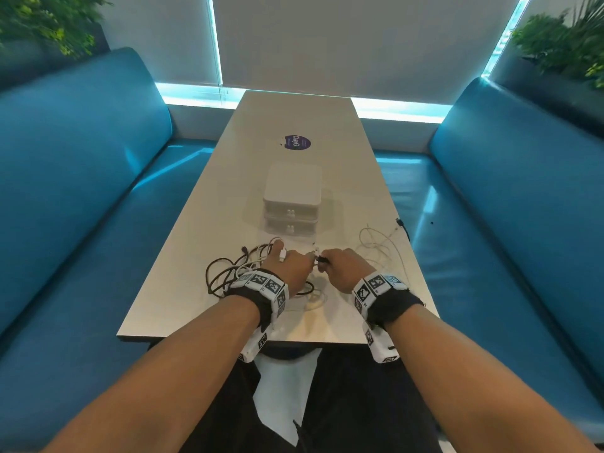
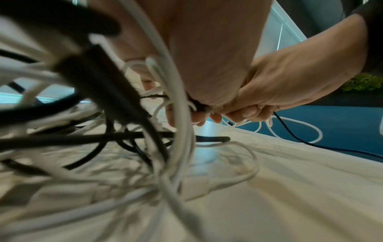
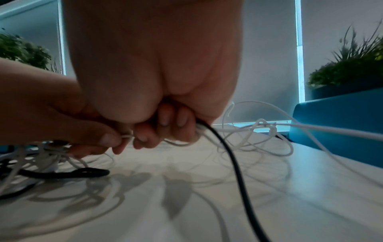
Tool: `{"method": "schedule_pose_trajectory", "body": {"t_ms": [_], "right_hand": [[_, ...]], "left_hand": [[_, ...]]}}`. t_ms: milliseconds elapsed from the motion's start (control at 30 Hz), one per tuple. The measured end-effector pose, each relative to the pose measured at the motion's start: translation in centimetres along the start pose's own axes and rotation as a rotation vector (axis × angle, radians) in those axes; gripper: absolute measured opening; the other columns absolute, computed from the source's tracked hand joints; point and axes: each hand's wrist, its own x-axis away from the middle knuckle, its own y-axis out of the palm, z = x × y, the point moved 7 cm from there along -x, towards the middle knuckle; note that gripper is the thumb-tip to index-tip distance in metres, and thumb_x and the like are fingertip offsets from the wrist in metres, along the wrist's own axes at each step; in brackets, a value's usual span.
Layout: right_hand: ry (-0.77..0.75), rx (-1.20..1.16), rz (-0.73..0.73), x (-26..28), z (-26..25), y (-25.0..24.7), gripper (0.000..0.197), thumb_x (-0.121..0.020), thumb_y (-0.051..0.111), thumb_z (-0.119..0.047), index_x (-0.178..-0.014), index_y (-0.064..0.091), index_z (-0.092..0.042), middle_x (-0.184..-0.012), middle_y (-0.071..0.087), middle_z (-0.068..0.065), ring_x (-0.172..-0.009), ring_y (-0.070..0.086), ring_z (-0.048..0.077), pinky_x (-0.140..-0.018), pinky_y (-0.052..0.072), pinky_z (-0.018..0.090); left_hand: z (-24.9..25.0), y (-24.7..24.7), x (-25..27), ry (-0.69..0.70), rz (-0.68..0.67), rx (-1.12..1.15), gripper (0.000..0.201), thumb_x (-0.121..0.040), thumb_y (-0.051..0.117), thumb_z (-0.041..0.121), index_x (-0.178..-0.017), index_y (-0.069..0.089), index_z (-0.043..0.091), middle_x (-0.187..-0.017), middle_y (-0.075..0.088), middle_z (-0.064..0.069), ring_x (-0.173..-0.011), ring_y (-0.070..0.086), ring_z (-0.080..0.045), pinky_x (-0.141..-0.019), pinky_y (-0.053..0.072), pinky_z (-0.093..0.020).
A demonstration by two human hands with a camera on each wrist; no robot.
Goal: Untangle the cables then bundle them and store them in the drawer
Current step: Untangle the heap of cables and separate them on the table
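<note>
Head view: you are sitting at the near end of the table (image 1: 294, 119), and both your hands are meeting just above its near edge. Your left hand (image 1: 291, 268) is pinching a white strand, with a white plug lying across its knuckles; your right hand (image 1: 343, 266) is curling its fingers round a black cable (image 1: 322, 260) and a white one. The tangle (image 1: 235, 269) of black and white cables is lying by the table's near left edge, under your left wrist. Loose white cable (image 1: 379, 246) is spreading toward the right edge. The drawers (image 1: 291, 199), both closed, are standing mid-table beyond your hands.

Left wrist view: your left hand (image 2: 207, 57) is reaching through the tangle (image 2: 99, 124), and your right hand (image 2: 290, 78) is gripping strands against it, the black cable (image 2: 294, 135) trailing off to the right edge.

Right wrist view: your right hand (image 3: 153, 65) is clenching the black cable (image 3: 230, 157) and white cable (image 3: 259, 129), while your left hand (image 3: 51, 113) is pinching a white strand at thumb and fingertip.
</note>
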Motion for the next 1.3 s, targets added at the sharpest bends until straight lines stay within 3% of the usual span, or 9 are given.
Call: {"method": "schedule_pose_trajectory", "body": {"t_ms": [67,200,300,567,633,700,867,1067,1300], "right_hand": [[0.071,0.067,0.047,0.2,1.5,-0.7,0.019,-0.098,0.047,-0.026,-0.107,0.063,-0.020,-0.104,0.066,0.010,-0.095,0.064,0.031,-0.080,0.052,0.038],[0.255,0.128,0.103,0.9,6.0,-2.2,0.025,-0.100,0.044,-0.028,-0.115,0.062,-0.017,-0.106,0.063,0.010,-0.095,0.064,0.031,-0.079,0.051,0.037],[0.285,0.136,0.143,1.4,6.5,-2.5,0.025,-0.100,0.044,-0.026,-0.115,0.061,-0.017,-0.107,0.062,0.010,-0.097,0.063,0.031,-0.080,0.050,0.038],[-0.062,0.003,0.082,1.3,0.6,-0.3,0.022,-0.101,0.043,-0.030,-0.114,0.059,-0.022,-0.099,0.067,0.011,-0.088,0.063,0.031,-0.077,0.053,0.041],[-0.053,0.033,0.037,1.2,0.4,0.6,0.021,-0.101,0.045,-0.031,-0.111,0.061,-0.021,-0.100,0.067,0.010,-0.089,0.062,0.029,-0.078,0.052,0.040],[-0.010,0.075,-0.015,1.1,1.1,1.2,0.022,-0.101,0.046,-0.030,-0.111,0.062,-0.018,-0.103,0.066,0.011,-0.091,0.063,0.029,-0.080,0.053,0.040],[0.144,0.178,0.011,1.6,3.8,0.4,0.024,-0.101,0.043,-0.021,-0.115,0.060,-0.013,-0.108,0.064,0.012,-0.096,0.065,0.029,-0.080,0.053,0.037],[0.340,0.365,0.059,3.3,8.8,-2.3,0.021,-0.095,0.041,-0.013,-0.094,0.062,-0.014,-0.108,0.068,0.009,-0.100,0.065,0.028,-0.090,0.050,0.035],[0.368,0.103,0.104,3.1,7.3,-2.4,0.028,-0.098,0.047,-0.026,-0.114,0.060,-0.007,-0.111,0.063,0.016,-0.103,0.063,0.036,-0.089,0.051,0.042]], "left_hand": [[-0.1,0.2,0.2,0.002,-0.048,0.002,0.029,-0.092,0.039,0.002,-0.113,0.050,0.018,-0.081,0.052,0.000,-0.086,0.053,-0.027,-0.111,0.022,-0.051],[-1.1,0.9,-0.1,-0.040,-0.153,0.153,0.036,-0.089,0.039,-0.003,-0.114,0.055,0.019,-0.098,0.065,-0.006,-0.115,0.047,-0.033,-0.100,0.037,-0.048],[0.0,0.4,-0.4,0.014,-0.124,0.166,0.028,-0.092,0.044,0.002,-0.112,0.056,0.017,-0.104,0.068,-0.007,-0.111,0.053,-0.031,-0.101,0.034,-0.045],[0.0,0.5,-0.3,0.050,-0.086,0.232,0.021,-0.094,0.041,0.004,-0.095,0.051,0.022,-0.097,0.064,-0.003,-0.093,0.057,-0.028,-0.098,0.038,-0.044],[-0.5,0.5,-0.1,0.025,-0.056,0.256,0.017,-0.099,0.043,0.010,-0.103,0.052,0.024,-0.103,0.065,-0.002,-0.104,0.059,-0.029,-0.092,0.039,-0.041],[-1.7,0.7,0.1,-0.035,-0.035,0.348,0.029,-0.102,0.046,0.020,-0.130,0.046,0.027,-0.114,0.066,-0.003,-0.119,0.048,-0.030,-0.086,0.040,-0.041],[-4.2,0.7,0.4,-0.052,0.048,0.472,0.054,-0.099,0.054,0.037,-0.148,0.032,0.031,-0.134,0.055,0.004,-0.127,0.044,-0.029,-0.100,0.043,-0.044],[-5.7,0.8,-0.1,-0.066,0.111,0.471,0.044,-0.099,0.049,0.024,-0.142,0.041,0.025,-0.139,0.049,0.002,-0.128,0.047,-0.027,-0.106,0.041,-0.046],[-5.9,0.0,0.4,-0.081,0.269,0.491,0.034,-0.104,0.043,0.025,-0.137,0.050,0.020,-0.137,0.052,0.000,-0.124,0.050,-0.029,-0.105,0.042,-0.045]]}}
